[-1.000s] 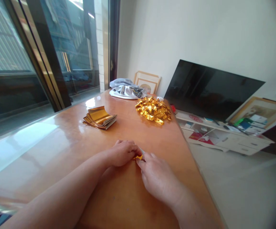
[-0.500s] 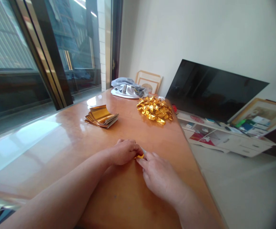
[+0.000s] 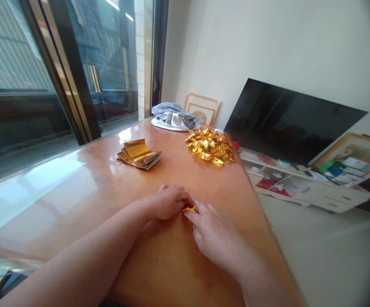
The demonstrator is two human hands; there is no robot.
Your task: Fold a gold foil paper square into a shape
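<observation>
On the wooden table, my left hand and my right hand press together on a small piece of gold foil paper. Only a thin gold sliver shows between the fingertips; the hands hide the remainder. Farther back to the left lies a stack of flat gold foil sheets. A heap of folded gold foil pieces sits near the table's right edge.
A grey and white cloth bundle lies at the table's far end, before picture frames leaning on the wall. A dark TV screen leans over a low white cabinet right of the table. Glass sliding doors run along the left.
Both hands stay pressed on the foil piece with only slight finger shifts. The camera view has drifted a little, moving the scene rightward in the picture.
</observation>
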